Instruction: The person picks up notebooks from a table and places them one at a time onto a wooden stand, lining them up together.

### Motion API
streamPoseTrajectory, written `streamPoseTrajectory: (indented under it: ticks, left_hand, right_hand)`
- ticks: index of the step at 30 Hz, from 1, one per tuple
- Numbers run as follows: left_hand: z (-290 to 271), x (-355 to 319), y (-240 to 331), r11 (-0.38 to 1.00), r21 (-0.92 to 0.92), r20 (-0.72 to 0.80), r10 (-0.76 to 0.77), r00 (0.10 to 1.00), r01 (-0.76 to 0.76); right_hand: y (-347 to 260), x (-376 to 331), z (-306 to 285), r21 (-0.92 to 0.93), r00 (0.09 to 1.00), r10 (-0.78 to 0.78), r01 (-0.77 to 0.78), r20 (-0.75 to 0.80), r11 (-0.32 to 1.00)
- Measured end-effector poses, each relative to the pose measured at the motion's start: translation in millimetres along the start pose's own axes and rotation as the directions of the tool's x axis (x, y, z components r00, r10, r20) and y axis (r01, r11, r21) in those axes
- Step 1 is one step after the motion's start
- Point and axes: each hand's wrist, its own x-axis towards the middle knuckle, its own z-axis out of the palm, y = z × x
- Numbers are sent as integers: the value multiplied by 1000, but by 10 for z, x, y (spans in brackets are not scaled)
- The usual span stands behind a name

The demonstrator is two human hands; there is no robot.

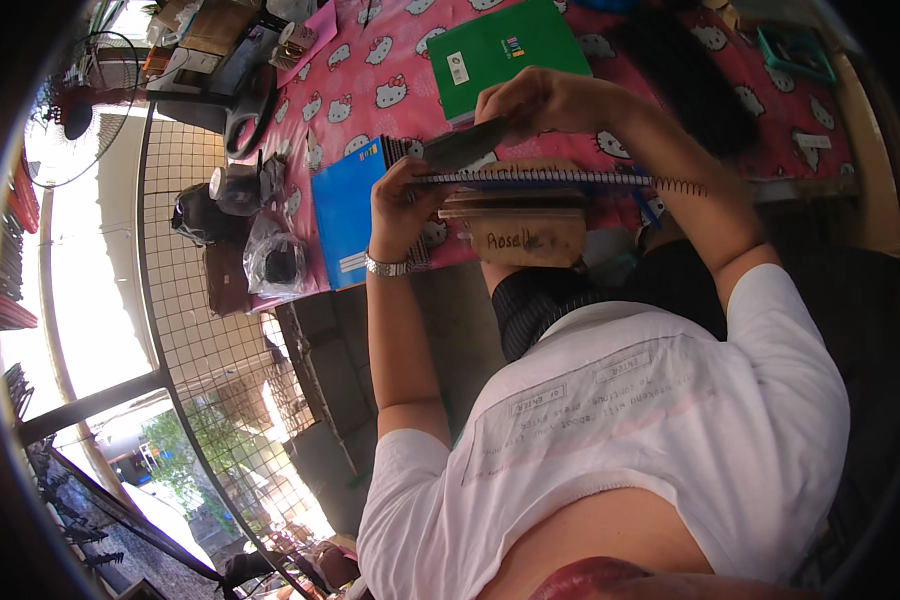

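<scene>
Edge-on in front of me, a spiral-bound notebook [560, 181] rests against a wooden block [530, 238] with handwriting on it. The notebook's wire coil sticks out loose past its right end. My left hand [400, 205], with a metal watch on the wrist, grips the coil's left end. Above it, my right hand [525, 100] pinches the far corner of a dark grey flat piece [465, 147]. That piece slants down toward my left fingers; whether they touch it is hard to tell. Beside my left hand lies a stack of blue notebooks [345, 222].
A green notebook [505, 55] lies on the pink patterned tablecloth [390, 92], just beyond my right hand. Farther right are a black bundle [685, 80] and a teal tray [798, 55]. Plastic-wrapped items [275, 263] and a fan [78, 110] stand at left.
</scene>
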Motion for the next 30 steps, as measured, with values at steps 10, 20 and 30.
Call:
streamPoseTrajectory:
  ticks: [10,20,30]
  left_hand:
    - [0,41,117,950,-264,-34,-184,982,169]
    - [-59,9,-7,953,-234,-40,-207,978,192]
    - [466,-58,172,997,56,-413,70,908,-51]
  right_hand:
    - [1563,-1188,-227,-916,984,-56,-133,-166,380]
    - [1090,-2283,803,-625,610,-168,-694,-774,359]
    - [-225,-361,1298,-731,678,-490,-104,-548,674]
